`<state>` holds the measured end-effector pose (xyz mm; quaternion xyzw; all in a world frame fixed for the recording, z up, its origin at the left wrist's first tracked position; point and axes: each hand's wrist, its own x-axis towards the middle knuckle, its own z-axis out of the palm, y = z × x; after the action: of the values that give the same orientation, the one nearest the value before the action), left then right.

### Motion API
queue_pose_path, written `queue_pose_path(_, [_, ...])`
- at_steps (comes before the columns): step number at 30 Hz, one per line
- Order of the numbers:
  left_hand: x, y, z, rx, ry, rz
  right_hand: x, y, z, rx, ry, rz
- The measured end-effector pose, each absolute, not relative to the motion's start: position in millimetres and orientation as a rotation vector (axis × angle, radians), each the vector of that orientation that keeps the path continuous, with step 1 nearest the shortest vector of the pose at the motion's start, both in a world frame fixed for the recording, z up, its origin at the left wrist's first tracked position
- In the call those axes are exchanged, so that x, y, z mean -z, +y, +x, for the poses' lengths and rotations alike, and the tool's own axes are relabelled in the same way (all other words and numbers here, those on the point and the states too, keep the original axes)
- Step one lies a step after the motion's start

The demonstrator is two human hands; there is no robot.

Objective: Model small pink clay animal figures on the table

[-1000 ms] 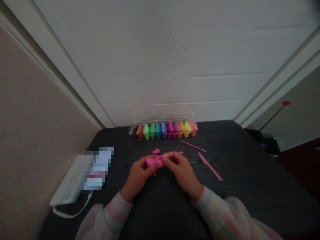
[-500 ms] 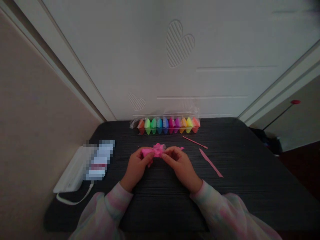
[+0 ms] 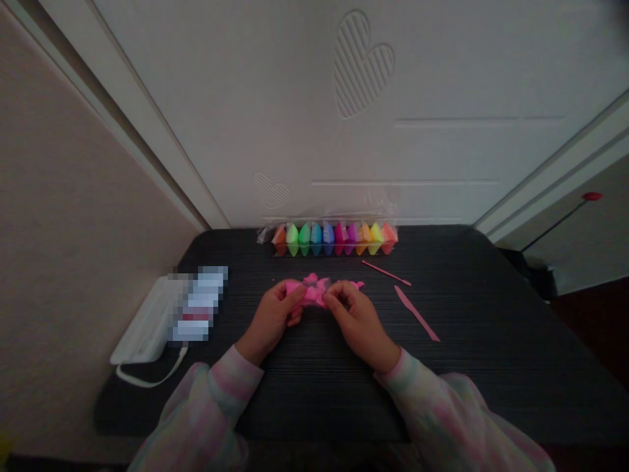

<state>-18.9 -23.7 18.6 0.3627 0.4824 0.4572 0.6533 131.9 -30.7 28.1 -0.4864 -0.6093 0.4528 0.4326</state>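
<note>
Between my hands is a small clear bag of pink modelling clay (image 3: 314, 295), held just above the table. My left hand (image 3: 272, 318) is closed on its left end, thumb on top. At the right end, the thumb and fingertips of my right hand (image 3: 356, 318) pinch the clear plastic. Loose pink clay bits (image 3: 310, 278) lie just behind the bag, and more pink shows behind my right fingers. To the right rest a thin pink modelling stick (image 3: 386, 273) and a pink plastic clay knife (image 3: 417, 313).
Along the back of the black table (image 3: 314, 400), a clear pack of several coloured clay packets (image 3: 328, 239) stands against the white door (image 3: 275, 78). On the left lie a white device (image 3: 145, 328) with a cable (image 3: 147, 382) and a blurred-out phone (image 3: 201, 305).
My right hand has drawn slightly right, and more of the bag's clear plastic shows between my hands. The whole view has shifted a little with my head.
</note>
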Motion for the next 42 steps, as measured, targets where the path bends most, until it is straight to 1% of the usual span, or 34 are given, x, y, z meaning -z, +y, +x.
queue_pose_path(6, [-18.0,-23.7,-23.9,-1.107,1.088,0.839,-28.4,-28.7,134.2,-1.254,-1.549,-1.148])
queue_pose_path(8, [-18.3,-23.9,-25.1,-1.104,1.068,0.816,-28.6,-30.3,133.0,-1.188,-1.624,-1.128])
queue_pose_path(11, [-19.8,-24.7,-24.6,-1.043,1.021,0.771,-26.9,-32.3,131.9,-0.988,-1.690,-1.122])
queue_pose_path(14, [-21.4,-25.2,-23.2,-0.977,0.985,0.742,-24.3,-31.3,133.4,-0.940,-1.666,-1.159])
queue_pose_path(18, [-21.3,-24.5,-23.3,-0.929,1.009,0.757,-21.4,-28.6,135.1,-1.061,-1.569,-1.201])
queue_pose_path(24, [-21.9,-24.7,-23.9,-0.952,1.025,0.685,-21.2,-27.9,134.0,-1.436,-1.330,-1.144])
queue_pose_path(28, [-21.6,-24.8,-23.9,-0.966,1.027,0.667,-24.4,-27.4,135.9,-1.495,-1.344,-1.097])
queue_pose_path(32, [-18.6,-21.8,-24.7,-1.015,1.058,0.741,-25.8,-27.7,138.5,-1.385,-1.488,-1.162])
queue_pose_path(38, [-20.6,-19.8,-27.4,-1.071,1.020,0.698,-25.6,-26.7,145.4,-0.965,-1.670,-1.078])
queue_pose_path(42, [-19.4,-21.0,-28.4,-0.998,1.011,0.717,-24.4,-23.6,148.3,-0.899,-1.652,-1.147])
